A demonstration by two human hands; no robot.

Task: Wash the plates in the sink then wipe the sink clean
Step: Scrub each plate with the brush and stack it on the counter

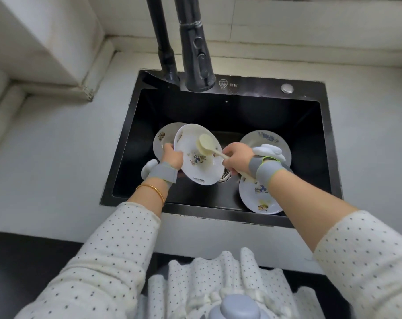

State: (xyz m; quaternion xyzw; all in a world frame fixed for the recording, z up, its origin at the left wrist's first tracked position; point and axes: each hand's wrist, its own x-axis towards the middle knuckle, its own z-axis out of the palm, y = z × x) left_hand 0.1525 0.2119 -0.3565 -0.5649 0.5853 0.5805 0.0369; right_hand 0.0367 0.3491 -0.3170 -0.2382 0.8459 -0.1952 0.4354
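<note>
Scrubbing looked to be the step in hand. Left hand (172, 155) gripped the held plate (196, 162) by its left rim, fingers curled round the edge, plate tilted over the sink (241, 113). Right hand (238, 158) was closed round the handle of the brush (205, 143), w/ its pale round head pressed on the plate's face.

Risks, as I judged them: plate was held by one edge only and prob. wet, so a hard brush push could twist it out of the grip & drop it onto the sink floor or the plate behind, and chip it. Right forearm (306, 196) hung just over two more plates; a wide stroke could knock them.

Sink contents:
- second plate (164, 135), behind the held one at left, w/ food marks
- third plate (262, 138), right rear
- fourth plate (257, 196), front right, smeared
- drain (225, 177) between them

No water seen coming from the tap (196, 54).
</note>
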